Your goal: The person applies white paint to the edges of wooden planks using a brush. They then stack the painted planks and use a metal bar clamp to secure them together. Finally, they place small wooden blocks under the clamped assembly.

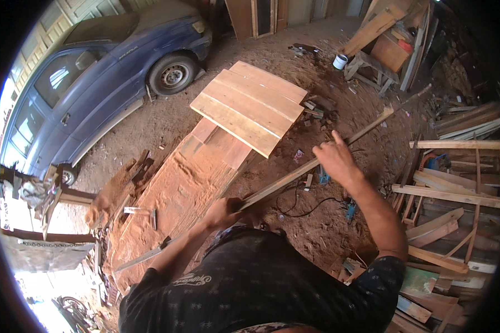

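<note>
A long, thin wooden bar (283, 180) runs slantwise in front of my body, from the lower left to the upper right. Near its far end sits a small wooden block (385, 114), and a dark piece (164, 242) shows on its near part. My left hand (225, 214) is closed round the bar by the bench edge; its fingers are partly hidden. Farther along, my right hand (336, 160) grips the same bar, its index finger sticking out. Beyond my left hand, a panel of several boards (247, 105) lies flat on the far end of the bench.
Sawdust covers the thick wooden workbench (178, 186), where a hammer (153, 217) lies. Back left stands a dusty blue vehicle (111, 72). Stacked lumber (450, 191) fills the right side. A dark cable (297, 211) curls on the dirt floor; a white can (340, 62) stands farther back.
</note>
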Tool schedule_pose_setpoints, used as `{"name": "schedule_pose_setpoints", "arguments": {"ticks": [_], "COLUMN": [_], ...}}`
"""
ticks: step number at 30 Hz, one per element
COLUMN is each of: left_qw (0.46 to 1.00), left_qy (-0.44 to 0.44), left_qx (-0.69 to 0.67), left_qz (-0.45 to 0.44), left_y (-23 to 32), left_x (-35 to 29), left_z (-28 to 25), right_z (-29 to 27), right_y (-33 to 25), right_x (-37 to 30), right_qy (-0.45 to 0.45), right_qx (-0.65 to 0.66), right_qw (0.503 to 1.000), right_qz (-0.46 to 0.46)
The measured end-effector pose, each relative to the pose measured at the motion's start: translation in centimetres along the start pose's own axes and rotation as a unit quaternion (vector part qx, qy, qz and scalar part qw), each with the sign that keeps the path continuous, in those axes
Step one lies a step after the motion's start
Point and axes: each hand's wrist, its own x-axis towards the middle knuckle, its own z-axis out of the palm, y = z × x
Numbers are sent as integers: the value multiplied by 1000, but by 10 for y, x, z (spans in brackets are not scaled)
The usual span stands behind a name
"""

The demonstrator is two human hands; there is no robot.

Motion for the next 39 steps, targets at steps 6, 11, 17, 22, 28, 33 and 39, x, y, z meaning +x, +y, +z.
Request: {"name": "schedule_pose_setpoints", "arguments": {"ticks": [6, 11, 17, 22, 28, 33, 39], "left_qw": [997, 997, 990, 971, 952, 942, 933], "left_qy": [27, 51, 127, 225, 280, 274, 278], "left_qx": [-23, 38, 52, 61, 73, 47, 53], "left_qz": [-67, -39, -28, -46, -104, -188, -222], "left_y": [4, -3, 11, 4, -49, -92, -119], "left_x": [53, 122, 195, 256, 338, 403, 434], "left_z": [-20, -52, -104, -135, -133, -131, -130], "right_z": [2, -4, 16, 51, 136, 223, 297], "right_y": [133, 221, 287, 329, 359, 369, 378], "right_x": [46, 114, 205, 307, 433, 523, 592], "right_qy": [-46, -85, 30, 28, -35, -85, -81], "right_qx": [-44, -14, 29, 61, 92, 109, 212], "right_qw": [995, 995, 999, 996, 991, 983, 950], "right_qz": [77, 49, -12, -54, -87, -116, -216]}}
